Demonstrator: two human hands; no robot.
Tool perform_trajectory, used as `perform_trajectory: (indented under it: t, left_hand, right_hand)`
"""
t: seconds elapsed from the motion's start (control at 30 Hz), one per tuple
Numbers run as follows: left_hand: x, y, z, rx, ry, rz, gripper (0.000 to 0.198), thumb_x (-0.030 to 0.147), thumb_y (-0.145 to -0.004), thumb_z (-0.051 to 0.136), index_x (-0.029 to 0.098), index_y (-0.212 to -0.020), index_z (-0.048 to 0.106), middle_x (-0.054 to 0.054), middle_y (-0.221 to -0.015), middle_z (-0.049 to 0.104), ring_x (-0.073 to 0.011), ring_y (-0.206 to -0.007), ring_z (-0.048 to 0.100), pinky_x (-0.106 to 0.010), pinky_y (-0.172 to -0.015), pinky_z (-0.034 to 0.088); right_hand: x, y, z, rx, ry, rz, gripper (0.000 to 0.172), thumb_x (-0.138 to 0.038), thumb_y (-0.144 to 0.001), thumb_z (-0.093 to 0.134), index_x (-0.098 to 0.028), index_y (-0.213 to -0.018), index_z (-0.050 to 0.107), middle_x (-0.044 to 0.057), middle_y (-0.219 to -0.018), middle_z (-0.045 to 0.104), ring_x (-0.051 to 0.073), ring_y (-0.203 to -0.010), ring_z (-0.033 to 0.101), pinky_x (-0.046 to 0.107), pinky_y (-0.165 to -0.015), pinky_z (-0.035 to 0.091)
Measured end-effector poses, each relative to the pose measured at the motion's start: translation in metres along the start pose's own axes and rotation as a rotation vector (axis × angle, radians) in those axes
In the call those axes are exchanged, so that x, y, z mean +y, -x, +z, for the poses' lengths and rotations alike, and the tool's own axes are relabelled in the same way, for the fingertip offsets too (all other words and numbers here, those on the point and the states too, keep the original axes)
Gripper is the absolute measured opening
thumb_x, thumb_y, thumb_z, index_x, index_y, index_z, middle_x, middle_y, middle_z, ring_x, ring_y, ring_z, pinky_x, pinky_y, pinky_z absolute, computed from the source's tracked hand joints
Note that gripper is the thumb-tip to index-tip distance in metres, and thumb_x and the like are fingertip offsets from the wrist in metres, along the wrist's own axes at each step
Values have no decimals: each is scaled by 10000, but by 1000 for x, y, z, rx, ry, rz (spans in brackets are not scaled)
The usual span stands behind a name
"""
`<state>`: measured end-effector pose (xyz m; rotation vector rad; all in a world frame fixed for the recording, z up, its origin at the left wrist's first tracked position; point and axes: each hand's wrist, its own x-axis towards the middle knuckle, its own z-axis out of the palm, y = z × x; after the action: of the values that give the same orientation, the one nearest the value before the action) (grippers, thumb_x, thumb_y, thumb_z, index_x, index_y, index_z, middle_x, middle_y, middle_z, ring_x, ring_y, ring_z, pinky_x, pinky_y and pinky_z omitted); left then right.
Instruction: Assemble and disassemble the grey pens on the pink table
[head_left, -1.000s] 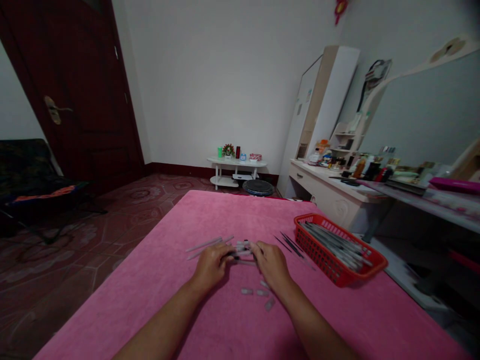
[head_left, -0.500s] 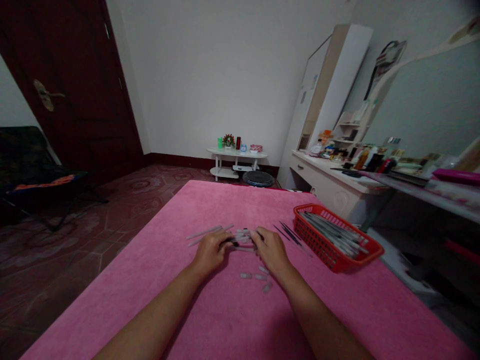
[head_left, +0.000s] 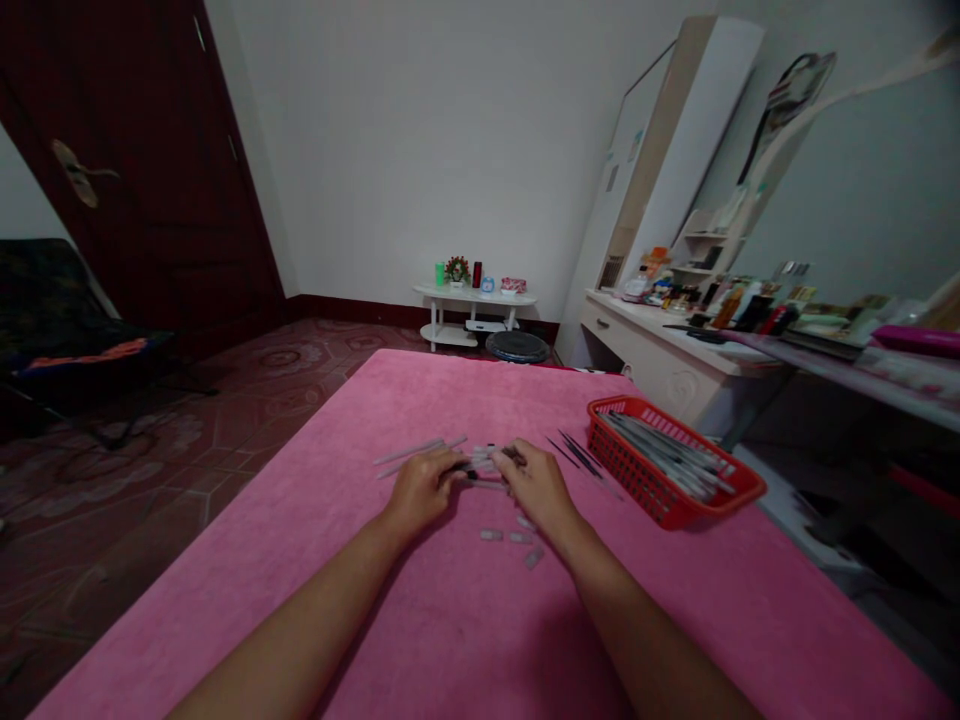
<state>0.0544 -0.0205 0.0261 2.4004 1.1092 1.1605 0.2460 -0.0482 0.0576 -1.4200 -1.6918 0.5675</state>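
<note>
On the pink surface (head_left: pixel 450 620), slim grey sticks (head_left: pixel 489 485) lie between our left hand (head_left: pixel 421 490) and right hand (head_left: pixel 541 487); we curl both inward but cannot tell what either grips. Nearer us lie short grey pieces (head_left: pixel 491 535); right, a red basket (head_left: pixel 630 466).

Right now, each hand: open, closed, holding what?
Left hand: curled at pale sticks; grip unclear.
Right hand: curled too; what it holds cannot be told.
</note>
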Motion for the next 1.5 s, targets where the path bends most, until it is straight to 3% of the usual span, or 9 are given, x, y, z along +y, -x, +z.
perform_trajectory:
  t: [0.13, 0.27, 0.47, 0.6, 0.7, 0.87, 1.0, 1.1, 1.5]
  left_hand:
    - [10, -2, -3, 43, 60, 57, 204, 269, -839, 584, 195, -994, 693, -82, -893, 698, -186, -800, 627, -288, -721, 477]
    - [22, -1, -6, 163, 91, 89, 203, 307, -842, 585, 190, -976, 683, -100, -972, 674, -211, -937, 603, -332, -839, 461]
    - [33, 4, -2, -343, 166, 227, 259, 421, -782, 654, 205, -908, 721, -68, -798, 692, -173, -737, 623, -260, -693, 449]
    - [34, 5, 4, -427, 217, 195, 203, 388, -752, 688, 208, -835, 728, -65, -804, 693, -178, -758, 623, -258, -693, 449]
    - [28, 1, 7, -333, 378, 6, 132, 271, -795, 624, 178, -784, 717, -64, -782, 700, -176, -760, 633, -272, -711, 470]
    - [13, -5, 8, -137, 860, -399, 186, 295, -777, 611, 114, -814, 631, -51, -631, 668, -148, -492, 605, -250, -490, 455]
    - [9, -6, 8, -5, 1067, -425, 241, 322, -738, 688, 102, -807, 616, -52, -637, 673, -133, -480, 601, -250, -499, 467]
    - [10, -5, 8, 12, 1118, -430, 259, 332, -739, 703, 99, -817, 622, -45, -617, 665, -128, -477, 592, -257, -511, 478]
    - [14, -5, 2, 52, 1040, -497, 414, 444, -652, 761, 85, -840, 676, -65, -700, 672, -97, -528, 532, -205, -511, 377]
  right_hand:
    - [-1, -4, 5, -19, -315, 76, 186, -357, -725, 583, -173, -753, 582, -28, -570, 554, 101, -427, 465, 206, -401, 347]
    - [2, -12, -10, 154, -385, 71, 211, -367, -679, 624, -162, -686, 575, -28, -539, 525, 98, -447, 448, 204, -402, 347]
    - [14, -20, -35, 300, -407, 64, 287, -426, -701, 646, -144, -734, 605, -33, -548, 497, 88, -466, 440, 192, -411, 344]
    - [14, -21, -42, 328, -450, 97, 340, -465, -656, 685, -145, -741, 608, -39, -532, 499, 84, -447, 438, 194, -407, 361]
    - [11, -22, -45, 343, -511, 123, 364, -474, -629, 708, -146, -751, 608, -42, -525, 507, 83, -431, 441, 200, -405, 368]
    - [3, -19, -43, 317, -632, 135, 322, -431, -645, 721, -144, -735, 604, -43, -526, 513, 71, -426, 440, 194, -415, 368]
    - [-4, -17, -42, 284, -668, 113, 286, -396, -665, 720, -146, -722, 593, -47, -535, 511, 64, -436, 435, 189, -433, 370]
    - [-4, -16, -43, 287, -663, 98, 279, -396, -674, 715, -151, -712, 588, -50, -529, 506, 66, -434, 431, 191, -430, 364]
    - [-9, -16, -44, 270, -508, 48, 307, -439, -665, 697, -156, -686, 581, -54, -493, 477, 76, -430, 424, 195, -416, 360]
